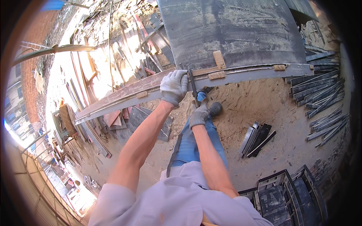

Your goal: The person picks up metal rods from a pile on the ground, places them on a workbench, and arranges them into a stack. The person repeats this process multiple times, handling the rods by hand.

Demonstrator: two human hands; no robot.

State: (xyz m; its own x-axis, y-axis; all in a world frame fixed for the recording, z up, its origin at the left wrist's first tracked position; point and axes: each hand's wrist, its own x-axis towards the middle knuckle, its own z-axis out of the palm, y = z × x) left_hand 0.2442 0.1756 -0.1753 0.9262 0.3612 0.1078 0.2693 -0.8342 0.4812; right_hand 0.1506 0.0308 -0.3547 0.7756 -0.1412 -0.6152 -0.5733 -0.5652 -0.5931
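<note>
"From the left, how far along are you?"

"The long beam (pixel 233 76) lies along the near edge of the dark panel (pixel 237 32) and runs out past it on the left. My gloved left hand (pixel 174 86) is at the beam, fingers curled; what they close on, if anything, I can't tell. Just right of it, the dark bar (pixel 194 87) reaches the beam. I'd call it placed but not released; whether it's tight, I can't tell, nor how much is left."

"Which way does the bar point?"

"Its long axis runs away from me, tipped slightly left, crosswise to the beam. My right hand (pixel 199 114) is wrapped round its near end."

"And further right?"

"Wooden blocks (pixel 279 67) along the beam, then stacked dark strips (pixel 316 87) on the ground."
</note>
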